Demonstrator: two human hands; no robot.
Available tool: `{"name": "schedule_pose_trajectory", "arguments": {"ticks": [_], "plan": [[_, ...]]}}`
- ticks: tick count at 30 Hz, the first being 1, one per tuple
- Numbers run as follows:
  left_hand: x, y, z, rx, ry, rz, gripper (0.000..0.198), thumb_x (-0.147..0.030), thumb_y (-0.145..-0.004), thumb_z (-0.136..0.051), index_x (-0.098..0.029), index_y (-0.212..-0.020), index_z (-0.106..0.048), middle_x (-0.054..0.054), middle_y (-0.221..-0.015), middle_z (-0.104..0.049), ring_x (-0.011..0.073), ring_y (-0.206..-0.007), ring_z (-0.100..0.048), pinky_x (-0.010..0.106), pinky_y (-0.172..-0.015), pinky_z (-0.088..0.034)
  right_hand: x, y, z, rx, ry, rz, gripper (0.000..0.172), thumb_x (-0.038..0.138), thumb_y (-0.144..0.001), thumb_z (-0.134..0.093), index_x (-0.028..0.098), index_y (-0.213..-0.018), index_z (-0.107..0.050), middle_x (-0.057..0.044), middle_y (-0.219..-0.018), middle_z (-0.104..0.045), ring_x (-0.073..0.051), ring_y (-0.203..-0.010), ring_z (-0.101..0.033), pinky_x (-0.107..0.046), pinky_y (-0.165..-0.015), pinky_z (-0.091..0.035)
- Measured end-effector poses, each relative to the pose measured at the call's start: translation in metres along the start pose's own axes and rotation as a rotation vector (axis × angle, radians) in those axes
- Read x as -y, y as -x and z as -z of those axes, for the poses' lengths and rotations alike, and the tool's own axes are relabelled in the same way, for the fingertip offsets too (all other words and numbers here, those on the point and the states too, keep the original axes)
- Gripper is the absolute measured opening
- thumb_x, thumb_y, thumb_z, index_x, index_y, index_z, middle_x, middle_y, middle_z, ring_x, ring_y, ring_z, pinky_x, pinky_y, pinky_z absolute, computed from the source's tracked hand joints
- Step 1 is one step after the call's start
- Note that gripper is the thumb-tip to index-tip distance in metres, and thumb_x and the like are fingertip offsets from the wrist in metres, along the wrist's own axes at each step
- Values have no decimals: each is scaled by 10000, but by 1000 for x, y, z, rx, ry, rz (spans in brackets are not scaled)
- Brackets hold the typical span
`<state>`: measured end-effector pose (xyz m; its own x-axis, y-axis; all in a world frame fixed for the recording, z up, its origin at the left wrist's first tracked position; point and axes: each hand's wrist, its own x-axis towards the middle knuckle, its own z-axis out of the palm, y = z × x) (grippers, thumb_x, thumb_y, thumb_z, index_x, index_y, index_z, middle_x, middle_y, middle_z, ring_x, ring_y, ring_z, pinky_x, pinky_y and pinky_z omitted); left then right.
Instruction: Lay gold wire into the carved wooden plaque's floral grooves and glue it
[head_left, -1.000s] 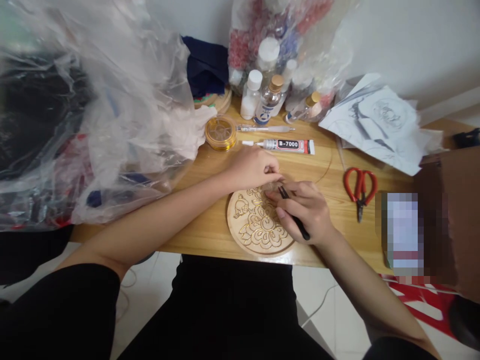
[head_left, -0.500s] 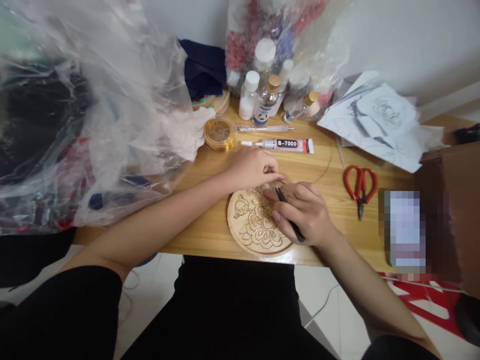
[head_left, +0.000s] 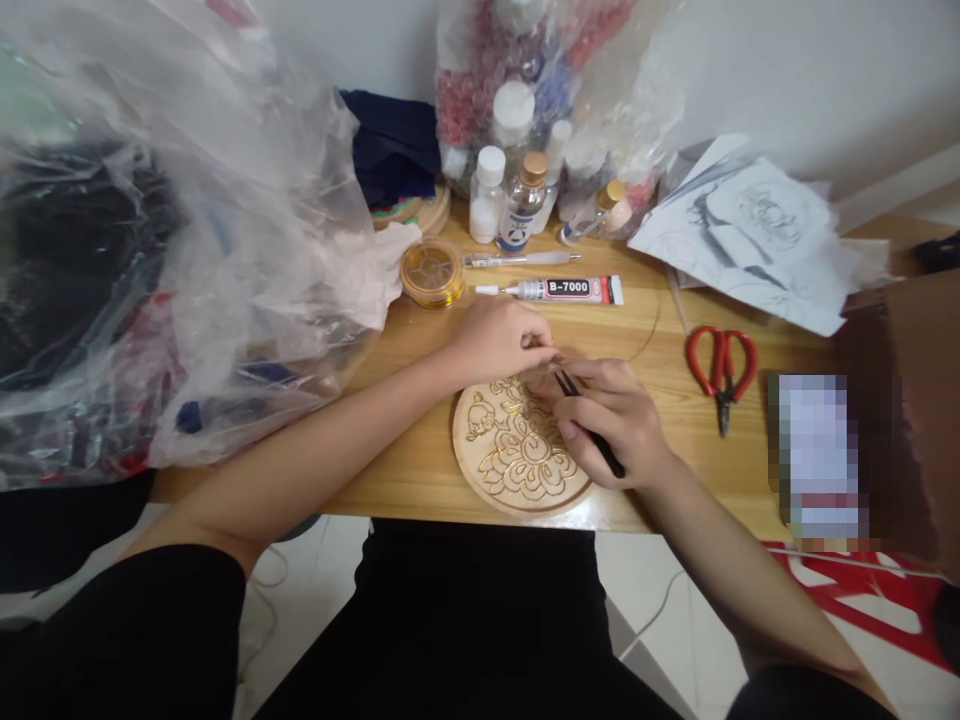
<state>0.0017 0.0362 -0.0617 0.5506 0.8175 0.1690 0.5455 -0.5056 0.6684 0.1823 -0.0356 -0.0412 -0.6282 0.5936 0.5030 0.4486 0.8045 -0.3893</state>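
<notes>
A round wooden board lies near the table's front edge, with gold wire outlines of a flower and a small animal figure on it. My left hand is at the board's far rim, thumb and forefinger pinched together; what they hold is too small to make out. My right hand grips black tweezers over the board's right side, their tips slightly apart close to my left fingertips. A thin wire curves over the table towards both hands, its near end hidden.
Behind the hands lie a B-7000 glue tube, a pen and a gold wire spool. Bottles stand farther back. Red-handled pliers, drawn papers and a blurred-out phone are rightward; plastic bags crowd the left.
The tweezers have turned slightly in my right hand, and their two tips now show apart. My left hand keeps its pinch at the far rim. The view has shifted a little.
</notes>
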Motion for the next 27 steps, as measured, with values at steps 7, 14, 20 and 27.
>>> {"name": "schedule_pose_trajectory", "arguments": {"ticks": [7,14,20,27], "plan": [[0,0,0,4,-9,6,160,-290,-742,-731,-185,-627,-694,-42,-576,-605,77,-559,-493,237,-568,-320,0,0,-1,38,14,5,99,121,-777,-508,192,-773,-576,-52,-855,-720,-257,-968,-615,-398,-800,-467],[-1,-1,1,10,-7,22,193,-319,-753,-719,-187,-616,-687,-40,-562,-592,76,-545,-491,237,-551,-309,4,-4,1,81,97,16,104,127,-786,-513,207,-746,-567,-27,-857,-724,-225,-934,-604,-374,-786,-443],[-1,-1,1,12,-12,30,189,-324,-748,-721,-188,-620,-689,-36,-575,-600,80,-567,-507,241,-565,-314,7,-7,2,133,146,33,96,146,-801,-519,205,-741,-564,-29,-871,-715,-223,-938,-590,-377,-770,-422],[-3,-2,2,40,-32,45,191,-350,-755,-718,-197,-641,-705,-33,-579,-608,80,-557,-494,246,-561,-304,11,-6,0,151,249,115,77,162,-799,-546,193,-736,-577,-57,-723,-656,-237,-941,-574,-384,-761,-429]]}}
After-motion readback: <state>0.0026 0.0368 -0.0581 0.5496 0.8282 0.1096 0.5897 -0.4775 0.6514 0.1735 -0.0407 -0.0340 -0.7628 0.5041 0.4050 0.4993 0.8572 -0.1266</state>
